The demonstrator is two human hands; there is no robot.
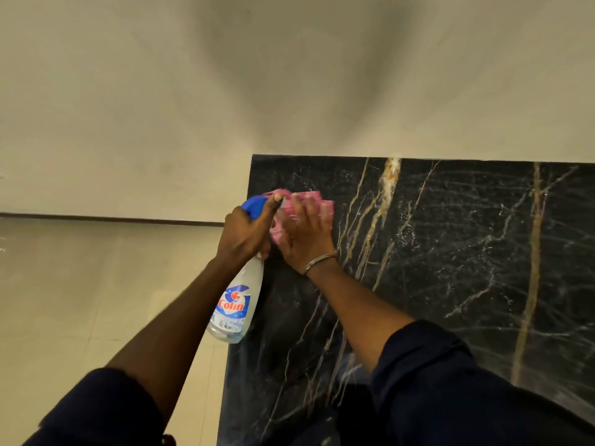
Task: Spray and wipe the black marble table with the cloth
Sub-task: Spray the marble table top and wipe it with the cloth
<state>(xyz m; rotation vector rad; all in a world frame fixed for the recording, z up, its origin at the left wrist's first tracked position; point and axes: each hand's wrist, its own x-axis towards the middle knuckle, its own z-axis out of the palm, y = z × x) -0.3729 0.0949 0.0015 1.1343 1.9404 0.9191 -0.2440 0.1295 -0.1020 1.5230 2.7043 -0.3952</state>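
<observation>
The black marble table (450, 268) with gold and white veins fills the right half of the view. My left hand (246, 235) grips a clear spray bottle (236, 304) with a blue trigger head, held over the table's left edge, its base hanging down. My right hand (306, 233) lies flat, fingers spread, pressing a pink cloth (309, 201) onto the marble near the far left corner. The hand covers most of the cloth. A metal bangle sits on my right wrist.
A beige wall (161, 91) stands behind the table's far edge. Pale floor tiles (80, 300) lie to the left of the table, with a dark skirting line where wall meets floor. Fine white specks show on the marble to the right of the cloth.
</observation>
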